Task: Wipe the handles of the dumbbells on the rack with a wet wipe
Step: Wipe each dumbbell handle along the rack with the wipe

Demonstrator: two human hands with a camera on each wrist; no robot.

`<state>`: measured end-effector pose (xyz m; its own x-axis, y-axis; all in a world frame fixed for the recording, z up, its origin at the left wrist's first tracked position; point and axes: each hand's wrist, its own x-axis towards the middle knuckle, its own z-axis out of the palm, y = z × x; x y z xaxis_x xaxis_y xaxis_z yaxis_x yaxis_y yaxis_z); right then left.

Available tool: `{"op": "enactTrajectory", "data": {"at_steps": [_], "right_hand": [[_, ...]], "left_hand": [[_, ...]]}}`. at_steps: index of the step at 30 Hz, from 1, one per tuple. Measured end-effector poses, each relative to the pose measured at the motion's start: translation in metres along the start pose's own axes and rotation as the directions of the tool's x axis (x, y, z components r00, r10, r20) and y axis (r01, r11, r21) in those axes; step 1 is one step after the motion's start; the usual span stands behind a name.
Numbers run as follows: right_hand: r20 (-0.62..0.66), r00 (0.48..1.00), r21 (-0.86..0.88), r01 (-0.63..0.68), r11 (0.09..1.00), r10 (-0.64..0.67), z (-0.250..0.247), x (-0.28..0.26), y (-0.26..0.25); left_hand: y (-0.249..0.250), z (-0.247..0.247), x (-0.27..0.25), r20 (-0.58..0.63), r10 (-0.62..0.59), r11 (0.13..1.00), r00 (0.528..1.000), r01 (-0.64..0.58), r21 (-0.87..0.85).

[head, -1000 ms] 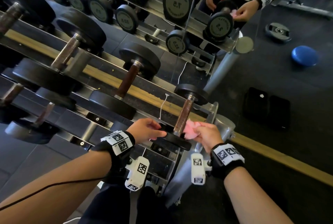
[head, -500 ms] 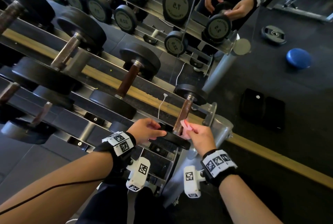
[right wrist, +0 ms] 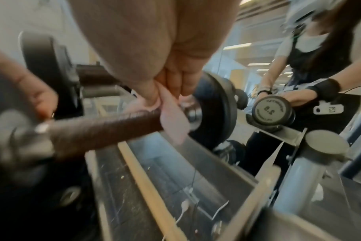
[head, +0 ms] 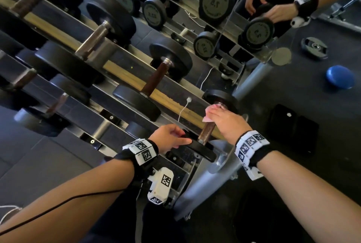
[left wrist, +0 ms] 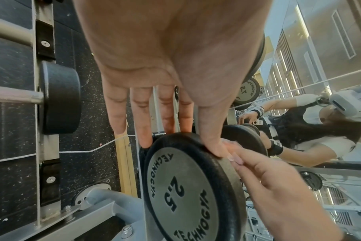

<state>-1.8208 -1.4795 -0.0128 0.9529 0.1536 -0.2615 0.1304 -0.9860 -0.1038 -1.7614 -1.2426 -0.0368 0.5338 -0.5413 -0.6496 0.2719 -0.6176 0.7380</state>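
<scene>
The small 2.5 dumbbell (head: 203,150) lies at the right end of the rack (head: 125,119). My left hand (head: 185,139) holds its near plate (left wrist: 185,187), thumb on the front rim and fingers behind it. My right hand (head: 216,113) grips a pink wet wipe (head: 209,114) wrapped round the far end of the brown knurled handle (head: 207,133), close to the far plate (head: 224,98). In the right wrist view the wet wipe (right wrist: 171,120) hangs off the handle (right wrist: 105,128) under my curled fingers (right wrist: 175,78).
Larger dumbbells (head: 156,78) with brown handles fill the rack to the left. A mirror behind shows a reflected rack (head: 216,4) and my arms. On the dark floor to the right lie a blue disc (head: 340,76), a weight plate (head: 314,47) and a black object (head: 293,127).
My right hand has slid the wipe along the handle from its near end up to the far plate. The left hand has kept its hold on the near plate.
</scene>
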Motion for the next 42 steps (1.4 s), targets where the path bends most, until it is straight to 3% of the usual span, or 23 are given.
{"op": "enactTrajectory", "data": {"at_steps": [3,7,10,12,13,15,18,22,29,34,36,39,40,42], "right_hand": [[-0.036,0.999,0.119,-0.02,0.993,0.024,0.005,-0.008,-0.007],[-0.026,0.995,0.292,0.099,0.951,-0.096,0.005,-0.023,-0.029],[0.025,0.994,0.613,-0.097,0.784,0.103,-0.005,-0.025,-0.03],[-0.085,0.952,0.679,-0.161,0.716,0.295,-0.01,-0.02,-0.021],[-0.185,0.922,0.628,-0.155,0.763,0.34,-0.012,-0.017,-0.015],[-0.29,0.922,0.47,-0.096,0.877,0.256,-0.01,-0.011,-0.006],[-0.14,0.989,0.242,-0.016,0.97,0.051,0.0,-0.012,-0.004],[-0.138,0.986,0.248,-0.054,0.967,0.091,0.017,-0.027,-0.011],[-0.086,0.996,0.313,-0.007,0.95,0.036,0.03,-0.05,-0.027],[-0.033,0.991,0.353,-0.108,0.929,0.128,0.024,-0.058,-0.042],[0.048,0.983,0.343,-0.183,0.921,0.178,0.016,-0.058,-0.048],[0.221,0.915,0.146,-0.372,0.917,0.337,-0.009,-0.047,-0.06],[0.203,0.902,0.089,-0.405,0.91,0.381,-0.018,-0.043,-0.067],[0.036,0.886,0.09,-0.463,0.882,0.462,-0.032,-0.039,-0.082]], "left_hand": [[-0.003,0.0,0.001,-0.017,0.005,1.0,1.0,-0.005,-0.014],[-0.003,0.001,0.0,-0.029,0.003,1.0,1.0,-0.003,-0.027],[-0.004,0.002,0.0,-0.039,-0.003,0.999,0.999,0.002,-0.034],[-0.004,0.002,0.0,-0.042,0.001,1.0,0.999,-0.002,-0.03],[-0.003,0.002,0.0,-0.042,-0.002,1.0,0.999,0.0,-0.03],[-0.003,0.002,0.0,-0.038,-0.015,0.999,0.999,0.013,-0.04],[-0.003,0.003,-0.001,-0.036,-0.024,0.998,0.999,0.022,-0.053],[-0.001,0.003,-0.003,-0.034,-0.024,0.999,0.999,0.023,-0.038],[0.003,0.003,-0.006,-0.039,0.0,1.0,0.999,0.001,0.026],[-0.001,-0.005,-0.021,0.032,0.09,0.983,0.995,-0.094,0.156],[-0.004,-0.018,-0.031,0.058,0.106,0.976,0.993,-0.116,0.187],[-0.01,-0.041,-0.047,0.028,0.138,0.969,0.99,-0.141,0.205],[-0.013,-0.049,-0.053,0.018,0.149,0.968,0.989,-0.15,0.202],[-0.023,-0.065,-0.064,0.001,0.172,0.963,0.985,-0.168,0.211]]}}
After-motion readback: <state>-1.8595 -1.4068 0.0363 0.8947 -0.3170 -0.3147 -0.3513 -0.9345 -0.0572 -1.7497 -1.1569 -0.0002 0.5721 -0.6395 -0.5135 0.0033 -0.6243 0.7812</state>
